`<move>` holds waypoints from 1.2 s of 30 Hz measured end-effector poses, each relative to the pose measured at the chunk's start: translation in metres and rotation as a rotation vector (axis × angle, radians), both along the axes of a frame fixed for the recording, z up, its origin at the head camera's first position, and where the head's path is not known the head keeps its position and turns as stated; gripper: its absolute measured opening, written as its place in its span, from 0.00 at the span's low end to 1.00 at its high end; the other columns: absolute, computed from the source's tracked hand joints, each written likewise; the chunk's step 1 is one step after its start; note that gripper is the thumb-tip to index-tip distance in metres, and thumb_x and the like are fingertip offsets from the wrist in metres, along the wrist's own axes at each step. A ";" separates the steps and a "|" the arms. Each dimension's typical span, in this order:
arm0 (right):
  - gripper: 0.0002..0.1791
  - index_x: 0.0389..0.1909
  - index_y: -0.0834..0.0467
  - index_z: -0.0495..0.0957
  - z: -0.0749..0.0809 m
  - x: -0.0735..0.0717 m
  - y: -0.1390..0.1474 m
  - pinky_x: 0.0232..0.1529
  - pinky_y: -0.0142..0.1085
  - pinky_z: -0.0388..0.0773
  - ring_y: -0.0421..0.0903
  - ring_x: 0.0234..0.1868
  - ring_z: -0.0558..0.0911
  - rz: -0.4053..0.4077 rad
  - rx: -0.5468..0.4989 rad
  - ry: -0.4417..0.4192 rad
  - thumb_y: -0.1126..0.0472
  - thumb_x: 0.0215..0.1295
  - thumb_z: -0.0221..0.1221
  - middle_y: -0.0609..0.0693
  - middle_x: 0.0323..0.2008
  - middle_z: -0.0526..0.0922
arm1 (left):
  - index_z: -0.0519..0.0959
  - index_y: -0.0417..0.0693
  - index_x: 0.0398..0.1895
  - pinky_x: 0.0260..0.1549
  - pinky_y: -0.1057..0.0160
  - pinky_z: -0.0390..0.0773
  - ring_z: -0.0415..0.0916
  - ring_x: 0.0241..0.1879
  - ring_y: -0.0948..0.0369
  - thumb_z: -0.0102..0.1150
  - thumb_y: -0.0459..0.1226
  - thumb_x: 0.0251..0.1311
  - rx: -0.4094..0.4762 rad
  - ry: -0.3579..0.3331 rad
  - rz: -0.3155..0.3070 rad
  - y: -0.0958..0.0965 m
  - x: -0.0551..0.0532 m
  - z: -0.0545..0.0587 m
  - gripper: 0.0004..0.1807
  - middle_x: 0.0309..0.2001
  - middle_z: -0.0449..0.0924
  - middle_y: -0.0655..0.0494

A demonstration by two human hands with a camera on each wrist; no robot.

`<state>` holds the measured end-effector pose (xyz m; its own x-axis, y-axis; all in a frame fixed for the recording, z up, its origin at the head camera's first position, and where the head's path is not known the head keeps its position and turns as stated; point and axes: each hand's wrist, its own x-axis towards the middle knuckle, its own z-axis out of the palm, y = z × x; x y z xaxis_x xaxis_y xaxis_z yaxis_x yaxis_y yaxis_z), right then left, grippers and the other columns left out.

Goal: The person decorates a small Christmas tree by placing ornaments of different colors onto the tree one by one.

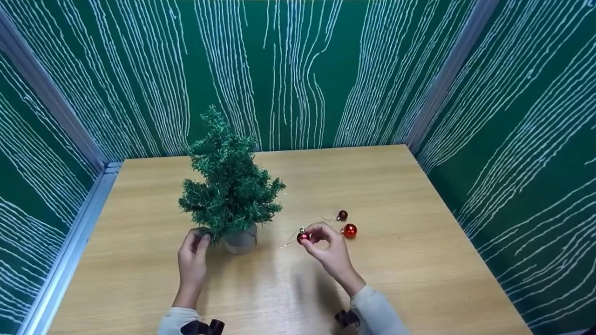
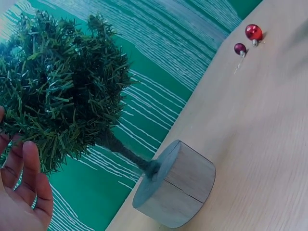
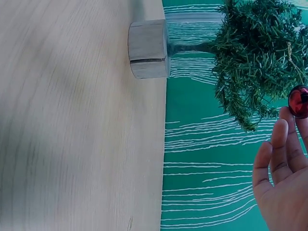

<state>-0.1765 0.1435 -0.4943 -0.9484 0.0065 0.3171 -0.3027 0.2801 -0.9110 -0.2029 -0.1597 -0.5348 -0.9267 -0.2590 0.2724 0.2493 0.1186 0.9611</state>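
A small green artificial Christmas tree [image 1: 228, 186] stands upright on a round wooden base [image 2: 180, 187], left of the table's middle. At its lower left, my left hand [image 1: 193, 260] pinches the end of a branch between thumb and fingers. My right hand [image 1: 334, 253] holds a small shiny dark red bauble [image 1: 303, 237] by thumb and fingertips, just right of the tree's base. From the bauble's silver cap hangs a thin gold string [image 3: 294, 62], its loop trailing toward the tree. In the right wrist view, part of this bauble is cut off by the frame edge.
Behind the right hand lie a bright red bauble [image 1: 349, 231] and a smaller dark red bauble [image 1: 342, 215] with its string. All stand on a light wooden table [image 1: 396, 288]. Green panels [image 1: 316, 70] with white wavy lines enclose its back and sides.
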 end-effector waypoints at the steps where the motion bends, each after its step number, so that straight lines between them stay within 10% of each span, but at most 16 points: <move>1: 0.10 0.37 0.59 0.81 0.000 0.000 -0.001 0.42 0.39 0.78 0.40 0.32 0.79 0.002 0.001 0.001 0.68 0.55 0.69 0.47 0.31 0.83 | 0.74 0.30 0.42 0.37 0.71 0.70 0.69 0.36 0.66 0.51 0.30 0.70 0.001 0.006 -0.002 0.000 0.000 0.000 0.08 0.33 0.72 0.61; 15: 0.12 0.38 0.57 0.81 -0.032 -0.017 -0.002 0.40 0.35 0.77 0.39 0.31 0.79 -0.005 0.016 0.019 0.67 0.54 0.70 0.47 0.30 0.83 | 0.71 0.33 0.52 0.37 0.73 0.72 0.70 0.38 0.65 0.52 0.31 0.70 0.081 -0.014 0.026 -0.005 0.001 0.002 0.12 0.40 0.72 0.55; 36: 0.12 0.38 0.54 0.82 -0.029 -0.019 -0.010 0.42 0.40 0.78 0.39 0.32 0.79 0.041 0.033 0.057 0.63 0.54 0.72 0.45 0.31 0.83 | 0.70 0.30 0.53 0.40 0.71 0.77 0.72 0.38 0.63 0.47 0.32 0.73 0.082 0.007 0.036 -0.018 0.001 0.007 0.13 0.41 0.73 0.58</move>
